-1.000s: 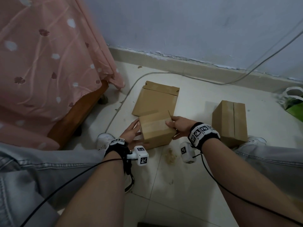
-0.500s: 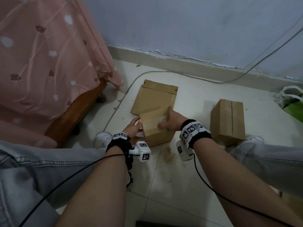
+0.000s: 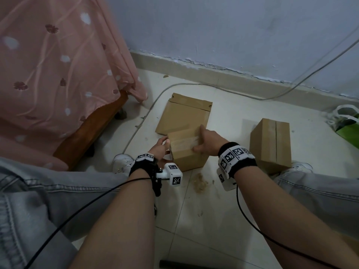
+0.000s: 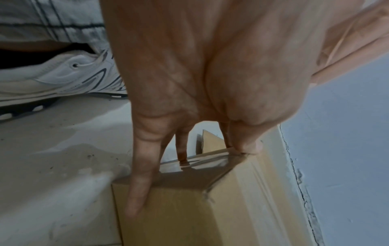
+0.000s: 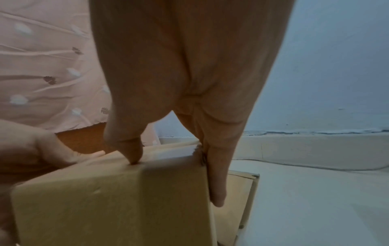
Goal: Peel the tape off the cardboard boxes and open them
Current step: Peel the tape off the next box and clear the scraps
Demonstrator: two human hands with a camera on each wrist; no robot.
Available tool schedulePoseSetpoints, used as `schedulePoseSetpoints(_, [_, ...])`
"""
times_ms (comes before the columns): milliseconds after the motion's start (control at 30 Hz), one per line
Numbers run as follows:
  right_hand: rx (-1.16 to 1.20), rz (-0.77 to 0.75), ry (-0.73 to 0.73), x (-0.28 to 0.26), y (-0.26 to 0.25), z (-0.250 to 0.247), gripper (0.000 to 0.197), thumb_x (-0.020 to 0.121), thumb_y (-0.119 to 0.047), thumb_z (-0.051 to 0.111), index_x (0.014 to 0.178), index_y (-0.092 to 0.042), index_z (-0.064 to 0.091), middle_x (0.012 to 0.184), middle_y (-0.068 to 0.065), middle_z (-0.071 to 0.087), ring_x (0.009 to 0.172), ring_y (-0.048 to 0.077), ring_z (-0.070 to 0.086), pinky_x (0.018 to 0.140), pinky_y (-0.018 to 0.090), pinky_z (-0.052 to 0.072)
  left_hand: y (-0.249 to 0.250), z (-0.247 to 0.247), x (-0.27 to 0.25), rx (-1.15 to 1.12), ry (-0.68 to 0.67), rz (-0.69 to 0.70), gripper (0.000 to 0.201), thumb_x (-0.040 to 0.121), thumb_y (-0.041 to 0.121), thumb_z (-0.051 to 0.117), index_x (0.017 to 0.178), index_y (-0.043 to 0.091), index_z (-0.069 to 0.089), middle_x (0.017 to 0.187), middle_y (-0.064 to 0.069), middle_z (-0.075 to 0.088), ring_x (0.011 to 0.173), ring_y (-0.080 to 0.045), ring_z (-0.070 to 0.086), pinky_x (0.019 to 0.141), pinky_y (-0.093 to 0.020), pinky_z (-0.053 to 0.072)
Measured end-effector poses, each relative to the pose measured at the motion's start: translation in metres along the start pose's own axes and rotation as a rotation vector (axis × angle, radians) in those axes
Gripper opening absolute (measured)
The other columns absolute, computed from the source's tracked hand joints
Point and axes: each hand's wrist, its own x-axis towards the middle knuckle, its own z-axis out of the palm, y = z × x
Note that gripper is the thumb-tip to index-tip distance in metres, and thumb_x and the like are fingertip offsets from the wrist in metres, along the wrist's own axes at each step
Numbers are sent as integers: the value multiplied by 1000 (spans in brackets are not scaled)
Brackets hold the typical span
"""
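A small cardboard box stands on the floor between my knees, with clear tape across its top. My left hand rests on its left side. In the left wrist view the fingers lie straight down the box and the thumb tip touches the tape at the top edge. My right hand grips the box from above. Its thumb presses on the top and its fingers reach down the far side. A second taped box stands to the right.
A flattened piece of cardboard lies just behind the small box. A bed with a pink cover and wooden frame fills the left. A cable runs along the wall. A green bag sits far right; brown scraps lie on the tiles.
My right hand has moved from the box's right corner to over its top, with fingers down the far side. The left hand has stayed at the box's left side.
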Motion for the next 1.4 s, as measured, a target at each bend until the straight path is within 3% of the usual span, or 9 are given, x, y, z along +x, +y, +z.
schedulePoseSetpoints(167, [-107, -29, 32, -3, -5, 2, 77, 87, -33, 69, 144, -4, 25, 120, 17, 59, 102, 29, 59, 73, 29, 44, -4, -1, 8, 38, 1, 22, 46, 104, 43, 35, 149, 33, 30, 138, -5, 50, 125, -31, 53, 102, -57, 45])
schedulePoseSetpoints(367, [-202, -24, 56, -3, -11, 12, 73, 91, -26, 61, 148, -6, 19, 117, 21, 58, 103, 36, 59, 78, 34, 45, -8, -2, 16, 50, 1, -19, 56, 90, 56, 41, 144, 42, 33, 146, -8, 47, 126, -35, 53, 103, -58, 43])
schedulePoseSetpoints(500, [-233, -10, 122, -4, -5, 13, 51, 95, -17, 45, 142, -7, 30, 107, 22, 61, 94, 37, 60, 69, 32, 40, -3, 9, 5, -51, 75, 23, 48, 103, 29, 41, 150, 27, 31, 147, -15, 45, 129, -41, 50, 101, -58, 46])
schedulePoseSetpoints(600, [-164, -60, 54, -9, -3, 5, 48, 92, -34, 58, 129, -11, 40, 95, 10, 58, 84, 27, 56, 68, 30, 42, -4, 10, 9, -49, 81, 14, 48, 104, 25, 40, 151, 24, 31, 148, -15, 43, 130, -41, 49, 102, -58, 45])
schedulePoseSetpoints(833, [-191, -87, 44, -13, -2, 4, 45, 91, -35, 62, 124, -10, 44, 96, 9, 59, 83, 24, 53, 68, 29, 40, -31, -12, 59, 65, 2, 24, 73, 72, 66, 43, 142, 46, 34, 150, -7, 42, 128, -34, 49, 102, -60, 43])
schedulePoseSetpoints(1000, [-213, -90, 34, -13, -5, 4, 54, 87, -41, 66, 126, -11, 43, 102, 11, 61, 81, 22, 52, 67, 29, 43, -7, 3, 13, -2, 52, 30, 50, 102, 33, 42, 150, 30, 31, 144, -11, 45, 130, -41, 49, 102, -59, 44])
schedulePoseSetpoints(1133, [-217, -61, 67, -13, -5, 8, 51, 87, -39, 66, 124, -9, 45, 107, 15, 62, 84, 24, 53, 70, 29, 42, -28, -11, 51, 105, -20, 17, 74, 68, 72, 45, 138, 50, 36, 149, -5, 43, 127, -35, 50, 101, -60, 43])
schedulePoseSetpoints(1267, [-260, -18, 69, -12, -11, 9, 44, 90, -29, 61, 125, -6, 45, 110, 19, 59, 101, 34, 58, 72, 31, 41, -17, -8, 37, 145, 3, 25, 64, 84, 63, 41, 144, 45, 32, 149, -4, 43, 131, -31, 47, 107, -55, 40])
schedulePoseSetpoints(1400, [-254, -2, 137, -15, -9, 4, 38, 94, -22, 51, 129, -9, 48, 109, 20, 61, 99, 36, 60, 77, 35, 50, -15, -6, 36, 141, 6, 44, 51, 99, 51, 37, 147, 40, 30, 151, -5, 41, 134, -31, 44, 108, -55, 39])
